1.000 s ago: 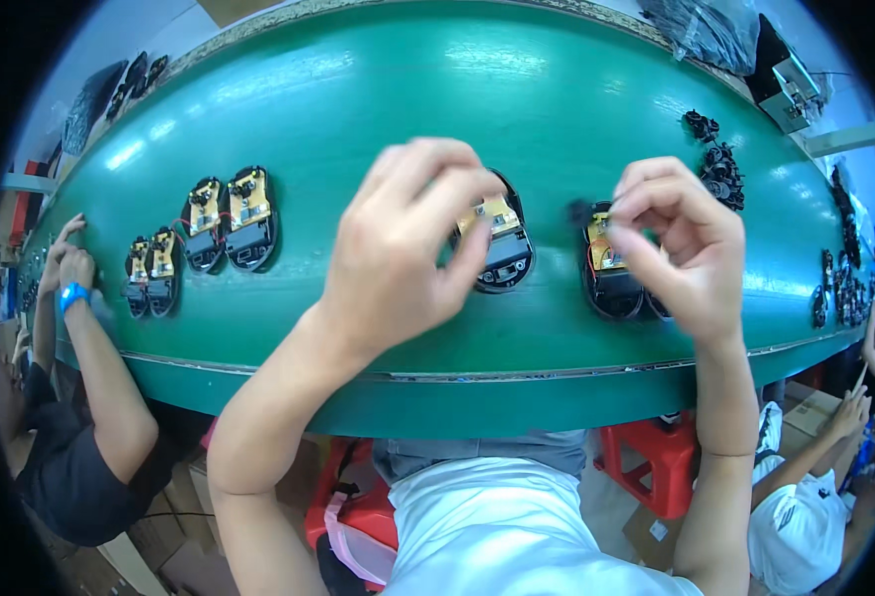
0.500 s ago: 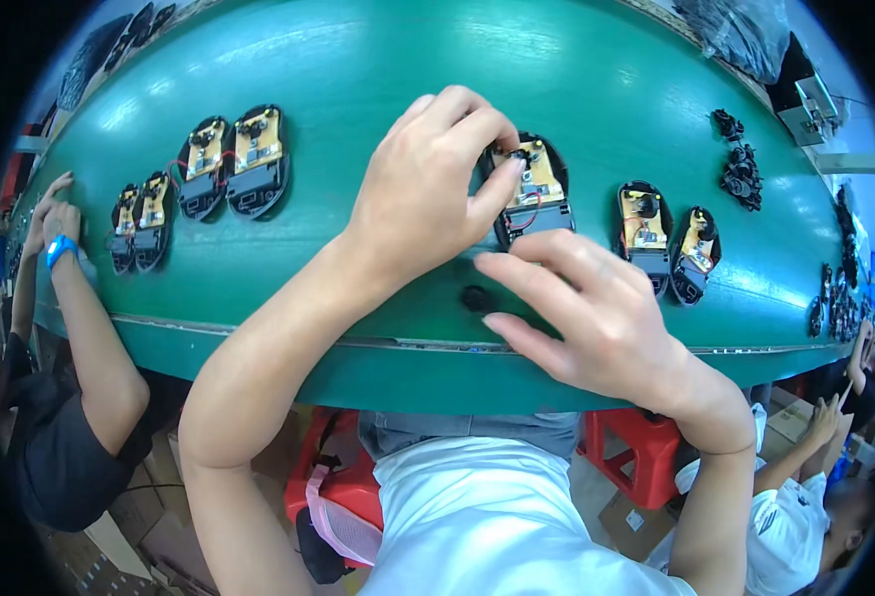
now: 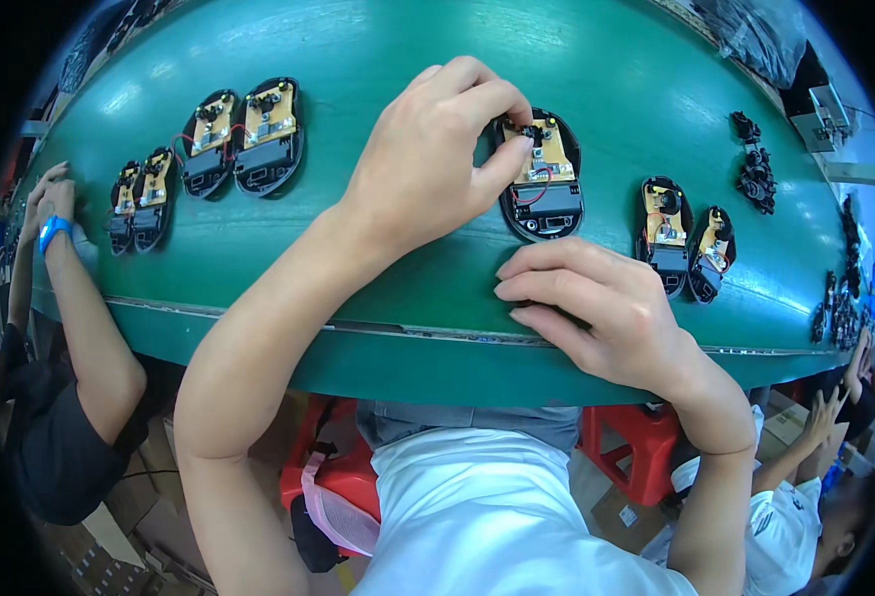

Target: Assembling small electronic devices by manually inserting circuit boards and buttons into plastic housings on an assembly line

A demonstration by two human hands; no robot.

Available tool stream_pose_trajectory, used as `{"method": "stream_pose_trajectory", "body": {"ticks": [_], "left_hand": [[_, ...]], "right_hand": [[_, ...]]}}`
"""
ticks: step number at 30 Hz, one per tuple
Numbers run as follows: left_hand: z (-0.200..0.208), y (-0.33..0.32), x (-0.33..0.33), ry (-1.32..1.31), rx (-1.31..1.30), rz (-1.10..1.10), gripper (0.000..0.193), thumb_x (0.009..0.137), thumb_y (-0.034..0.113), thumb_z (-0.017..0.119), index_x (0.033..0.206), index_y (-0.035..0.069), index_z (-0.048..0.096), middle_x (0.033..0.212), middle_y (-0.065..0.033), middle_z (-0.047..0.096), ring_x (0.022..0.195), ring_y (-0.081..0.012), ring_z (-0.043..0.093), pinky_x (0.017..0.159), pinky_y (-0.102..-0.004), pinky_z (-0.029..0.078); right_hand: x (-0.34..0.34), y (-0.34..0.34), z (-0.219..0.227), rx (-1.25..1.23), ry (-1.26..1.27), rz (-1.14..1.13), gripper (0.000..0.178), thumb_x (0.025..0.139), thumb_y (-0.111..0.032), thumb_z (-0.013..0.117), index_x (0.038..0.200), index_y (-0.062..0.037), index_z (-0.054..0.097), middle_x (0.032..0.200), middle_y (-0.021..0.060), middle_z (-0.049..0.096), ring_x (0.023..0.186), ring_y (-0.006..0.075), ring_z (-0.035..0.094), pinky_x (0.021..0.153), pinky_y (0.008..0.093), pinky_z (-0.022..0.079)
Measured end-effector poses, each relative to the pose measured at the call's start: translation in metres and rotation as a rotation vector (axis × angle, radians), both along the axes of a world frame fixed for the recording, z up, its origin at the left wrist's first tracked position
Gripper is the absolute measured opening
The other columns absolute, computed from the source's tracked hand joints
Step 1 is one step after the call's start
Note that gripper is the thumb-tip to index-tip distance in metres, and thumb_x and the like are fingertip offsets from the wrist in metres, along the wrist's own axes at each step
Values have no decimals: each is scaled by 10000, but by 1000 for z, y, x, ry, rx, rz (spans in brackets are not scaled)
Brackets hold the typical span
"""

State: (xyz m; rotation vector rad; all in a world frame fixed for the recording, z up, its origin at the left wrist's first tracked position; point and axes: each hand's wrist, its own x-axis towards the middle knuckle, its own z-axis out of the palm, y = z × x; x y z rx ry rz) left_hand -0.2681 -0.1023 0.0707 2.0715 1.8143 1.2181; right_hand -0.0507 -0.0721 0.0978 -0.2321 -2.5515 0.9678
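An opened black computer mouse (image 3: 562, 204) with a tan circuit board and red wires lies just right of center on the green table. My left hand (image 3: 437, 149) reaches over its far end, thumb and forefinger pinched at a small black part (image 3: 535, 131) on the board; the fingers hide much of that part. Nearer the table edge rests my right hand (image 3: 596, 308), its fingers curled together over a small dark piece (image 3: 525, 304) on the tabletop. Little of that piece shows between fingers and thumb.
Several opened mice (image 3: 268, 149) lie in pairs at left, and another pair (image 3: 664, 238) at right. Clusters of black parts (image 3: 755, 179) sit farther right. The table's front edge (image 3: 437, 336) runs before me. A co-worker's arm (image 3: 79, 298) with a blue wristband is at left.
My right hand's fingers have closed over the small dark piece, which lay open to view beside them before. My left hand keeps its pinch at the mouse. The view has shifted slightly.
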Motion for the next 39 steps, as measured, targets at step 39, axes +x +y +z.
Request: {"method": "stream_pose_trajectory", "body": {"ticks": [39], "left_hand": [[3,-17,24,-104,56,-155,365,745,-39,744,1080,38,619,960,-67,673,848,-198,647,729,-310,508]], "right_hand": [[-2,32,6,27,116,-289,278,772,72,753,1042,5,737,1023,114,720,833,176,704,736,281,577]]}}
